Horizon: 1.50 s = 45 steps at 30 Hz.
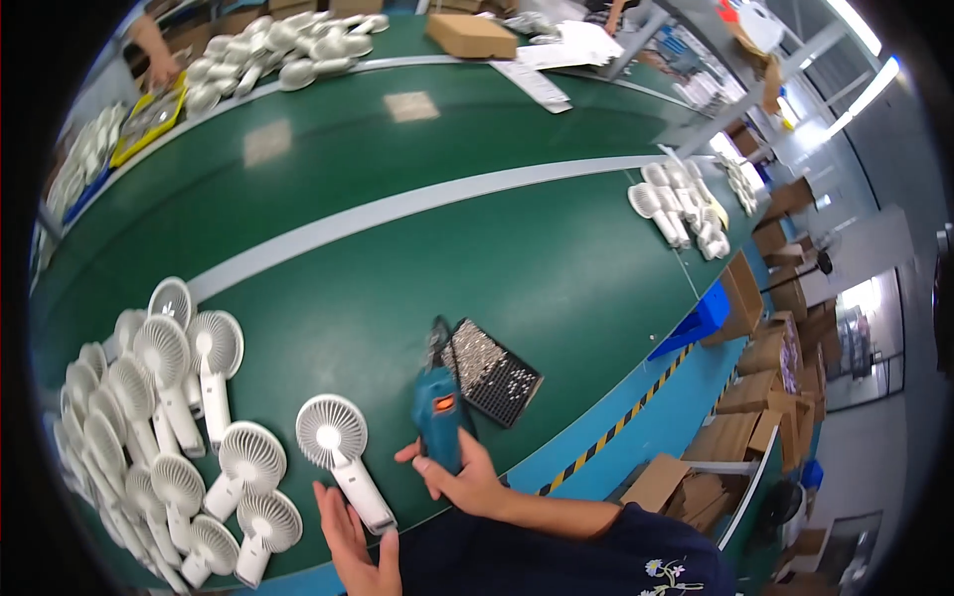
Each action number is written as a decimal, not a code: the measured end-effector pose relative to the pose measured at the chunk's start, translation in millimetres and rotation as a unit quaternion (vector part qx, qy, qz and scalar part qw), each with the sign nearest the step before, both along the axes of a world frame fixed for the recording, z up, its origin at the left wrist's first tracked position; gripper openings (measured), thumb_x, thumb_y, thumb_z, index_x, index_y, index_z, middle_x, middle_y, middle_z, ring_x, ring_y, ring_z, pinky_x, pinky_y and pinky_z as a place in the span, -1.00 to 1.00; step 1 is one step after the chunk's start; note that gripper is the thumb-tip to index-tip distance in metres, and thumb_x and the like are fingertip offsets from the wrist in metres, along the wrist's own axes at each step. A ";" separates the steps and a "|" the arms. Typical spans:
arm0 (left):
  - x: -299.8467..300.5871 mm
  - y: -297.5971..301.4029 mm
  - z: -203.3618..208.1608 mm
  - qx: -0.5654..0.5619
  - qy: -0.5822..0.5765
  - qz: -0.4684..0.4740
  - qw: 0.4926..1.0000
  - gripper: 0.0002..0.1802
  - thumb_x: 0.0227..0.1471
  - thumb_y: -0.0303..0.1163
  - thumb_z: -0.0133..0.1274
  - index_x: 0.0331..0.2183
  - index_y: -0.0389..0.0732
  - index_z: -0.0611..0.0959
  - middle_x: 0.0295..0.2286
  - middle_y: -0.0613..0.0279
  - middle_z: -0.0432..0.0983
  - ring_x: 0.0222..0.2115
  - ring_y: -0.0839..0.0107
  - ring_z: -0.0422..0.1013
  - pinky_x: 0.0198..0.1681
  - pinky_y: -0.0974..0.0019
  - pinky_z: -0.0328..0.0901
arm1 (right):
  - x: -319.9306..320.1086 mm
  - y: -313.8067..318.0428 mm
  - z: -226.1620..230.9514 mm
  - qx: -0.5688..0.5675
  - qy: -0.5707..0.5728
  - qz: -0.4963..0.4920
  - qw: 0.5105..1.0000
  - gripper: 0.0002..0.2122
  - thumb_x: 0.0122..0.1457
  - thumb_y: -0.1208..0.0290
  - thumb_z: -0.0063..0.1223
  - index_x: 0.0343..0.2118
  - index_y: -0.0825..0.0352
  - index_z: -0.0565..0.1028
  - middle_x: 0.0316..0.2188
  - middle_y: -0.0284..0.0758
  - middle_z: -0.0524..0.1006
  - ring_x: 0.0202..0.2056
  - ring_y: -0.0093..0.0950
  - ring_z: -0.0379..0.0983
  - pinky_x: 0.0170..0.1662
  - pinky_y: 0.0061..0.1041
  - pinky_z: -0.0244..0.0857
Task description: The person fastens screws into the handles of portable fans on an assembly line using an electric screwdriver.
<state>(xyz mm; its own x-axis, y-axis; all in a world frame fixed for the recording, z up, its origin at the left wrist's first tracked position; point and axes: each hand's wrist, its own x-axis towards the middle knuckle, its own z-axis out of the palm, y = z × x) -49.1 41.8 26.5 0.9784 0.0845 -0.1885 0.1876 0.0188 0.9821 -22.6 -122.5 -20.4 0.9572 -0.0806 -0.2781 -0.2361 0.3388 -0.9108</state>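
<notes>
My right hand point(471, 484) is wrapped round a teal electric screwdriver point(437, 412). The tool's dark tip points away from me, beside the upper left edge of a black tray of small silver screws point(493, 372). A white handheld fan point(343, 452) lies on the green table in front of me, with its round grille away from me and its handle toward me. My left hand point(360, 548) is at the handle's lower end, fingers stretched along its left side and thumb near its base. I cannot tell how firmly it touches the fan.
A heap of white handheld fans point(139, 397) covers the table's left side. More fans point(681, 204) lie at the far right, near a blue bin point(696, 323). Beyond a grey divider point(397, 209) are another fan pile point(288, 45), a cardboard box point(470, 37) and another person's hand point(157, 55).
</notes>
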 end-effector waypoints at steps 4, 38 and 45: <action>7.9 10.1 1.4 0.274 -0.072 -0.176 0.943 -0.33 -0.01 -0.55 0.13 0.15 -0.29 0.32 0.23 -0.17 0.03 0.25 -0.06 0.03 0.25 0.09 0.02 | 2.2 -0.5 0.5 -0.030 0.004 0.009 1.000 -0.74 0.22 0.49 0.05 -0.06 0.37 0.33 -0.25 -0.38 0.58 -0.59 -0.76 0.35 -0.55 -0.70 0.24; -91.8 99.9 -148.0 0.683 -0.118 -0.267 0.669 -0.51 -0.03 -0.13 -0.06 -0.09 -0.16 0.58 0.13 -0.22 0.13 0.19 -0.16 -0.01 0.20 -0.40 -0.18 | 7.2 -13.9 2.2 -0.047 -0.066 0.025 0.996 -0.84 0.24 0.48 0.00 -0.21 0.37 0.29 -0.39 -0.19 0.57 -0.70 -0.64 0.28 -0.63 -0.64 0.21; -96.4 85.2 -142.1 0.648 -0.137 -0.248 0.707 -0.50 -0.09 -0.13 0.03 -0.03 0.15 0.58 0.25 -0.08 -0.06 0.26 -0.17 -0.14 0.11 -0.60 -0.20 | 13.7 -12.1 -12.4 0.003 -0.102 0.051 0.994 -0.83 0.25 0.52 -0.03 -0.14 0.37 0.30 -0.37 -0.15 0.53 -0.69 -0.61 0.28 -0.66 -0.60 0.23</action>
